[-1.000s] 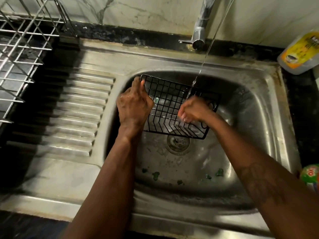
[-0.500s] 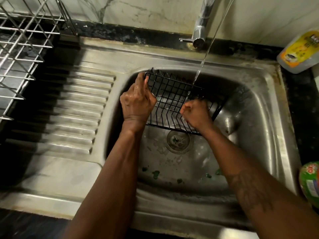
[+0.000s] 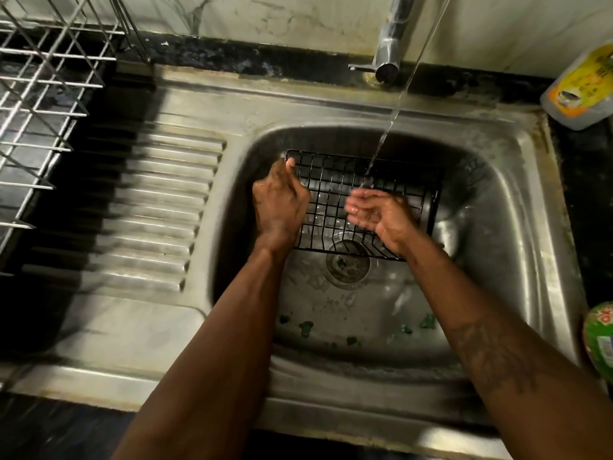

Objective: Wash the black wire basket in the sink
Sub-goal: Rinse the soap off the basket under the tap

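1. Black wire basket (image 3: 335,194): rectangular grid, lying tilted in the 12 o'clock half of the sink (image 3: 497,200) basin, with its 6 o'clock edge over the drain (image 3: 347,265).

2. Left hand (image 3: 280,207): at the basket's 9 o'clock side. Its fingers (image 3: 300,194) are curled round the rim there and the thumb points to the 11 o'clock corner.

3. Right hand (image 3: 384,214): over the basket's 3 o'clock half, palm turned up and toward 9 o'clock, wet. The fingers are loosely cupped and grip nothing. Whether its underside touches the wires cannot be told.

4. Tap (image 3: 389,51): at 12 o'clock behind the basin. A thin water stream (image 3: 394,117) lands on the basket just at 12 o'clock of the right hand.

5. Green scraps (image 3: 305,327): scattered on the basin floor toward 6 o'clock.

6. Ribbed draining board (image 3: 159,207): at 9 o'clock of the basin.

7. Metal wire dish rack (image 3: 43,94): at 10 o'clock, beyond the draining board.

8. Bottle with yellow label (image 3: 580,91): at 2 o'clock, on the black tabletop (image 3: 587,200).

9. Green round container (image 3: 600,336): at 4 o'clock, cut off by the frame edge.
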`<state>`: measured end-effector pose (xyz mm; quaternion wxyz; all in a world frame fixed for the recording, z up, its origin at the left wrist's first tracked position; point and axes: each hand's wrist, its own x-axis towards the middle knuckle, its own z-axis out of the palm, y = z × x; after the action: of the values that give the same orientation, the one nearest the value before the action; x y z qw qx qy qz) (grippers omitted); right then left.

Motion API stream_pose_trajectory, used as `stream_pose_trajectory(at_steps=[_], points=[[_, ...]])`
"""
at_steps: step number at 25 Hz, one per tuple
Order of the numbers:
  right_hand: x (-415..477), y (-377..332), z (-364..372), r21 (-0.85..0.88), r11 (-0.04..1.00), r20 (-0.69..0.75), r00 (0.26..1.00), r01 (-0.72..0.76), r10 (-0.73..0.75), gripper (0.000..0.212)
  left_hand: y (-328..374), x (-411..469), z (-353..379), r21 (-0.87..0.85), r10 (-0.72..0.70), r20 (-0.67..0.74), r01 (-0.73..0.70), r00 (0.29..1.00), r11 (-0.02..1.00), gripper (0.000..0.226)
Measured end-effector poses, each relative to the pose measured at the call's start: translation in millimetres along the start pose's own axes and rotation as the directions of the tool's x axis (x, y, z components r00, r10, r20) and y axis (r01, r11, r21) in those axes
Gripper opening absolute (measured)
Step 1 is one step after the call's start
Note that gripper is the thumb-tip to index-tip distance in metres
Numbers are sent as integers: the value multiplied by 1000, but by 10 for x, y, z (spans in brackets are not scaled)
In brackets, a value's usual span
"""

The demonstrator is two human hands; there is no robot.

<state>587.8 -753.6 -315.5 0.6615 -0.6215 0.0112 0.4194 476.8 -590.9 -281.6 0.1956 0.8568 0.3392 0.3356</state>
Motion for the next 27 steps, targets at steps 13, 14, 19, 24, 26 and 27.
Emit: stream_pose_trajectory(at_steps=[13,14,19,24,26,27], points=[[7,-7,47,-266,964,12,1000,-17,21,17,38,-109,131,-242,-175,47,181,983,953,35],[-60,37,41,-400,914,77,991,-68,108,20,49,-117,130,-249,-197,83,212,977,945,35],[98,-186,-5,-65,990,-163,978,121,-131,13,211,-156,130,-225,-200,210,246,957,943,35],[-15,-31,50,-277,960,-53,998,-45,31,15,278,-135,175,-213,-220,279,284,935,935,41],[-62,47,85,-465,879,-26,994,-104,104,10,308,-145,217,-197,-226,296,291,928,936,43],[-61,46,118,-455,887,-87,995,-75,40,6,320,-158,242,-181,-210,301,271,930,945,42]])
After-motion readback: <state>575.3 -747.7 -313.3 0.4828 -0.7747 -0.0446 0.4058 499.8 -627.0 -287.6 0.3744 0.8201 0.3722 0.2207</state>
